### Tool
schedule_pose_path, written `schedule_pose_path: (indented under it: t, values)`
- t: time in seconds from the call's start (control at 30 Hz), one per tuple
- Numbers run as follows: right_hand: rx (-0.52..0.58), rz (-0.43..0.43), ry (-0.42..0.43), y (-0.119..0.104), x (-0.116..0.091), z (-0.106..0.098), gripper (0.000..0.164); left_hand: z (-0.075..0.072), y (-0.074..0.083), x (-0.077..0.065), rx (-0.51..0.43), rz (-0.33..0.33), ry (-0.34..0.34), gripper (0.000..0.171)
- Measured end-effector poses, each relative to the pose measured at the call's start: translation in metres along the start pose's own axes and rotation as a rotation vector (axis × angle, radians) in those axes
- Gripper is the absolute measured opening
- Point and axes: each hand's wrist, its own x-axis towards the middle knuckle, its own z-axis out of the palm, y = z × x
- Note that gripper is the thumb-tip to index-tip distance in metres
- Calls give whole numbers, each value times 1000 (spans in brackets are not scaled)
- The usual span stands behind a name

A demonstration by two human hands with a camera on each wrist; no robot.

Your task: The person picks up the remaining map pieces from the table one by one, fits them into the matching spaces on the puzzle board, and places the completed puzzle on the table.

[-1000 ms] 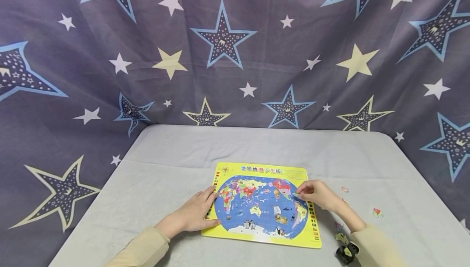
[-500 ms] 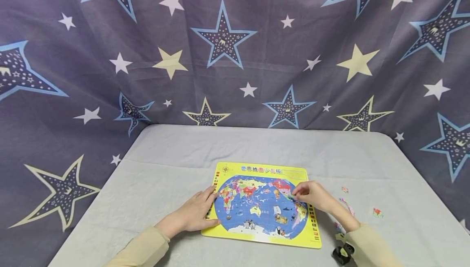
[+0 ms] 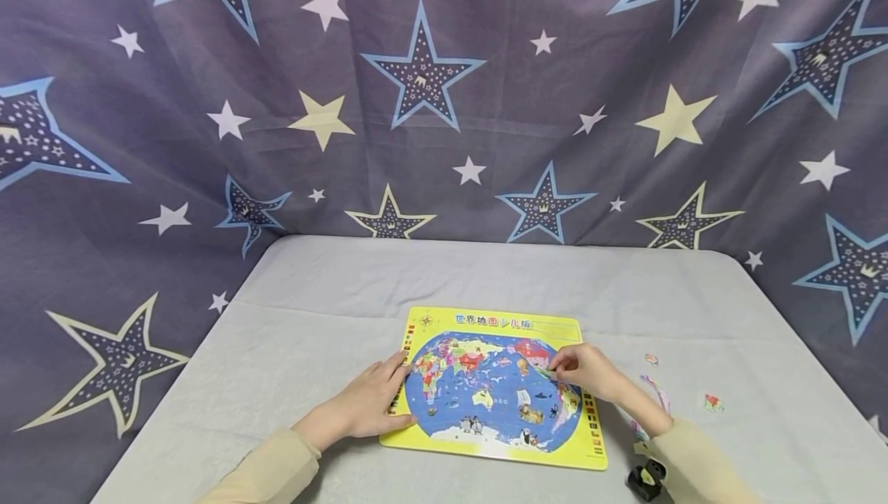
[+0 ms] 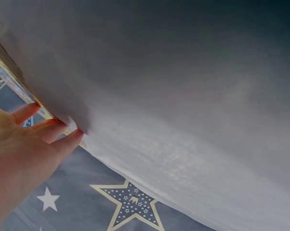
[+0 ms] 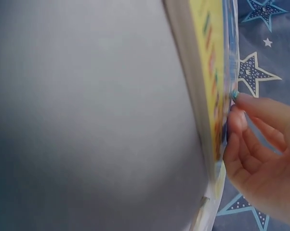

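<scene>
A yellow-bordered world map puzzle board (image 3: pixel 486 454) lies flat on the table. My left hand (image 3: pixel 364 402) rests on its left edge with the fingers spread; the left wrist view shows those fingertips against the board's rim. My right hand (image 3: pixel 590 371) is over the upper right of the map, near the Americas. Between its thumb and fingers it pinches a small greenish puzzle piece (image 5: pixel 234 95), mostly covered by the fingertips. Whether that piece sits in its slot I cannot tell.
Right of the board lie loose puzzle pieces: a small one (image 3: pixel 651 359), a red-green one (image 3: pixel 714 402) and a pinkish one (image 3: pixel 655 391) partly behind the right forearm. Others show near the sleeve, beside a small black object (image 3: pixel 647 481). A star-patterned curtain (image 3: pixel 444 142) hangs behind the table.
My right hand has moved slightly left and down over the map with the puzzle piece, uncovering more of the pinkish piece behind the forearm. The left hand and board have stayed put.
</scene>
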Motion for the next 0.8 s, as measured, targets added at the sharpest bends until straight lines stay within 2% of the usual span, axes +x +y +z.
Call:
schedule_pose_path:
  t: [0.5,0.8]
  values:
    - [-21,-8,31,-1,2,8,6,2,-1,0,6,-16,-8,84]
    - [-35,25,44,-3,2,9,4,0,1,0,2,-13,-7,82]
